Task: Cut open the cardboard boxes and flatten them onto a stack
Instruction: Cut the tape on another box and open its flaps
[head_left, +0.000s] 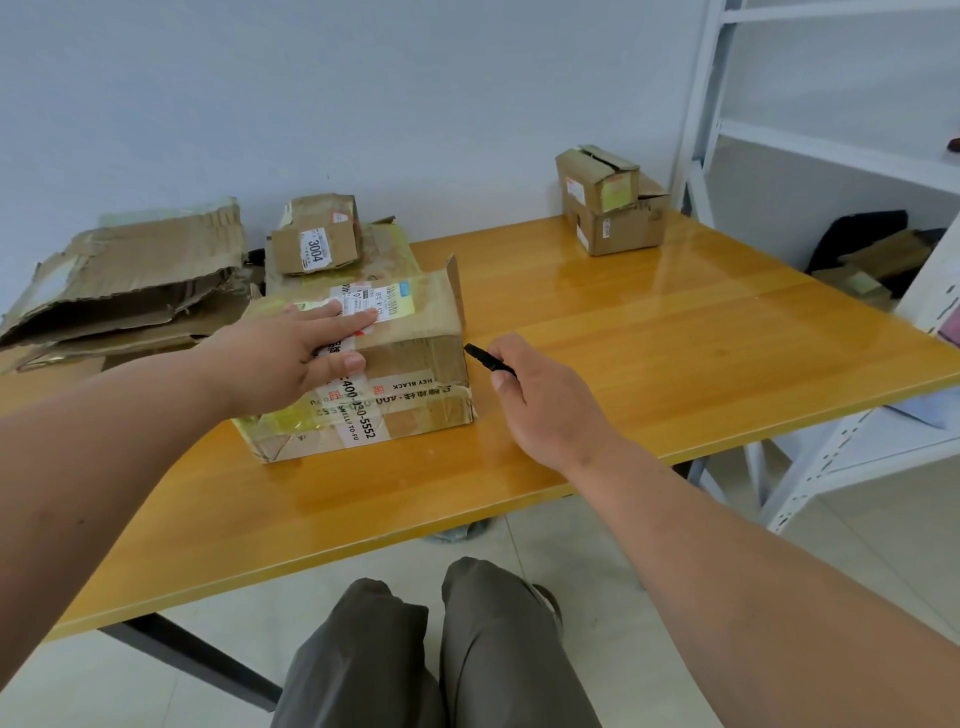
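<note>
Cardboard, taped-up and pretty beaten, is what we're dealing with: the box (363, 364) is sitting on the near-left part of the tabletop (649, 332), one end flap poking up at its far right corner. We're pressing our left hand (291, 358) flat on its lid, fingers (343, 322) straight and spread over the shipping labels, pinning it down. Our right hand (540, 400) is curled around a small black cutter (485, 358), tip sitting right at the box's right edge, near the top seam.

Our guess is it's light and probably empty, so it'll slide on that glossy top unless we're leaning on it. The walls look soft and creased, so they'll buckle if squeezed; holding flat on top, away from the blade's path, seems smartest. The tape looks slick, so the blade could skate.

Behind it are another taped box with a smaller labelled box (316, 241) on top, the flattened stack (130, 280) at far left, and two more boxes (610, 200) stacked at the far right by the white shelving (831, 145).
</note>
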